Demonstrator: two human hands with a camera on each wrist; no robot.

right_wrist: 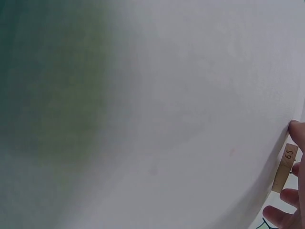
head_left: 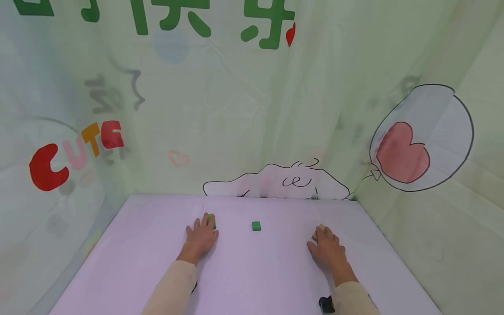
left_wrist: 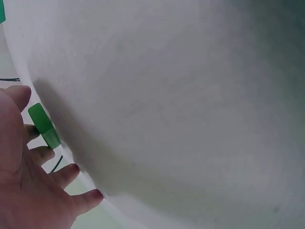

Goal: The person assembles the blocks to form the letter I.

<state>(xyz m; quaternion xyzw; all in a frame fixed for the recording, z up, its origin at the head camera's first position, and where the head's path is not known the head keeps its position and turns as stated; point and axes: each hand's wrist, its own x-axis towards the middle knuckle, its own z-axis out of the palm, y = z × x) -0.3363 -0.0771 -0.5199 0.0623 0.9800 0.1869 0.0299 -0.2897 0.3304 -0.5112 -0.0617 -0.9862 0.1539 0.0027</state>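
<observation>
My left hand (head_left: pixel 201 238) lies palm down over the far left of the table, fingers spread. Its index and middle fingertips touch a green block (head_left: pixel 211 217), which stands just beyond them in the left wrist view (left_wrist: pixel 44 125). A second green block (head_left: pixel 256 226) sits alone between the hands. On the right, my right hand (head_left: pixel 327 250) reaches to a small wooden block (head_left: pixel 314 236) and partly covers it. The right wrist view shows dark digits on this wooden block (right_wrist: pixel 285 168), with the thumb to one side and fingertips against it.
The pale table (head_left: pixel 252 271) ends at a printed curtain (head_left: pixel 236 109) at the back and on both sides. A black object (head_left: pixel 326 304) shows beside the right sleeve (head_left: pixel 354 299). Another dark bit peeks out by the left sleeve (head_left: pixel 173 286).
</observation>
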